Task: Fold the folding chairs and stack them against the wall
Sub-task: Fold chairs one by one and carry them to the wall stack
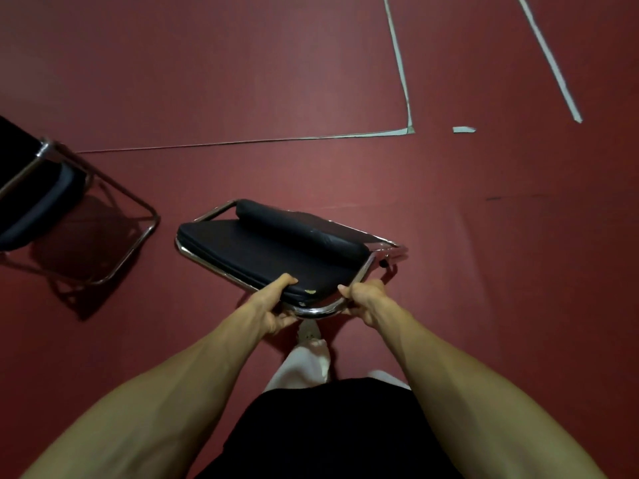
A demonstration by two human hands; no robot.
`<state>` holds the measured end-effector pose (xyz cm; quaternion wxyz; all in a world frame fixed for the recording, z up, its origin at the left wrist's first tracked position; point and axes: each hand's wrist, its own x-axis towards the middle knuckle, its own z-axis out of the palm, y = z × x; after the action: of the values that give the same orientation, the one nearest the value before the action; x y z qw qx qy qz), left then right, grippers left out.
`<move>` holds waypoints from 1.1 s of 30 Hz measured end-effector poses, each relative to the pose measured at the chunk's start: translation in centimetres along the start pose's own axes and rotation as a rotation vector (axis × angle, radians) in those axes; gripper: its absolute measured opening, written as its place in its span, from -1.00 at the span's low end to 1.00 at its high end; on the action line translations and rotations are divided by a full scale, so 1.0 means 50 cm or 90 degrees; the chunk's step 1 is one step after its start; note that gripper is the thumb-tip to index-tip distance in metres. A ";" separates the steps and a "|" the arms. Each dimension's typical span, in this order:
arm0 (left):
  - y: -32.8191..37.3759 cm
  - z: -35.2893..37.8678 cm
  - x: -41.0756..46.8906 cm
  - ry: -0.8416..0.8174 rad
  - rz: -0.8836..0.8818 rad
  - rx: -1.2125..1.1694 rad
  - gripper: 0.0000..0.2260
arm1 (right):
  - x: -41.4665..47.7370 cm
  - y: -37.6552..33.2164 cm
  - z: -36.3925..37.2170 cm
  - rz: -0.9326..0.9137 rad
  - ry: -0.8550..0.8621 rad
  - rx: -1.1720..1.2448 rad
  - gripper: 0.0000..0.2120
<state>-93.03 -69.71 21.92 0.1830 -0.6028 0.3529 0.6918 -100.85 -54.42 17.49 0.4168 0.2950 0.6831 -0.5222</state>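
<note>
Both hands are gripping a folded black-cushioned chair with a chrome tube frame (276, 250), held off the red floor (242, 81); the left hand (273, 305) and right hand (363, 302) are curling around its near rail. An open black chair (52, 209) is standing left of the left hand; swinging could be clipping it or pinching fingers

A folded chair (276, 250) is at centre, the left hand (273, 305) gripping its near edge at left, the right hand (366, 302) at right. A second chair (45, 209) stands on the floor (242, 81) to its left. Tape lines (401, 63) lie beyond, to the right.
</note>
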 end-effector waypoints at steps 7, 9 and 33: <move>-0.249 -0.071 -0.041 0.021 0.027 -0.033 -0.82 | -0.090 0.196 -0.054 -0.029 -0.036 -0.067 -0.81; -0.318 -0.080 -0.065 0.023 0.036 -0.037 -0.81 | -0.114 0.249 -0.087 -0.024 -0.063 -0.052 -0.81; -1.014 -0.459 -0.238 -0.030 -0.018 -0.114 -0.95 | -0.485 0.983 -0.137 0.014 -0.050 -0.081 -0.90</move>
<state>-40.01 -49.25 19.26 0.1462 -0.6052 0.2769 0.7318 -49.81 -33.26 16.53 0.4670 0.2546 0.6947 -0.4843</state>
